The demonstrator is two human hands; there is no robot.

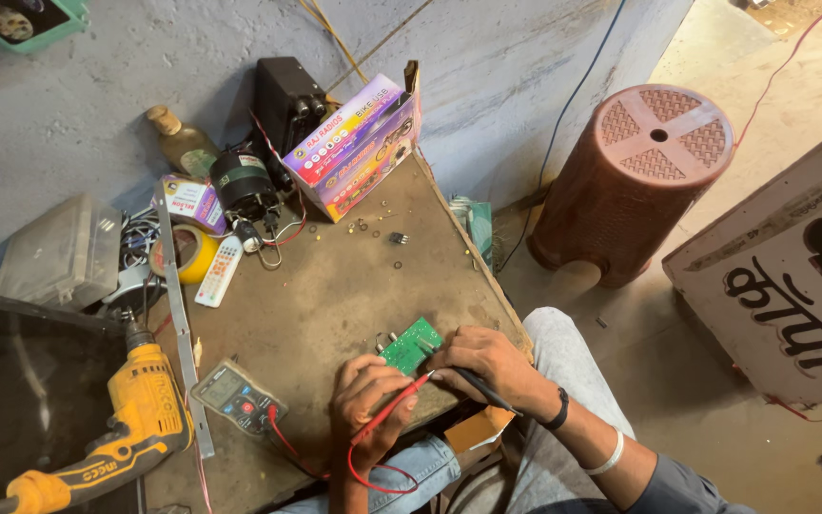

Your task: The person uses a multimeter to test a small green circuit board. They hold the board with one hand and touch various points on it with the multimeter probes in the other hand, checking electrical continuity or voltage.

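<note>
Right hand (487, 366) grips black probe (482, 388), left hand (365, 400) red probe (394, 407); green board (409, 345) on worn table (335, 276), concrete floor (706, 381).

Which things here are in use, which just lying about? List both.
In use: left hand with red probe lead; right hand with black probe; green circuit board; grey multimeter.
Lying about: yellow power drill; white remote control; yellow tape roll; brown plastic stool.

Rough grey wall (97, 86), dusty concrete floor (696, 381), brown plastic stool (635, 181), worn workbench (335, 286)
</note>
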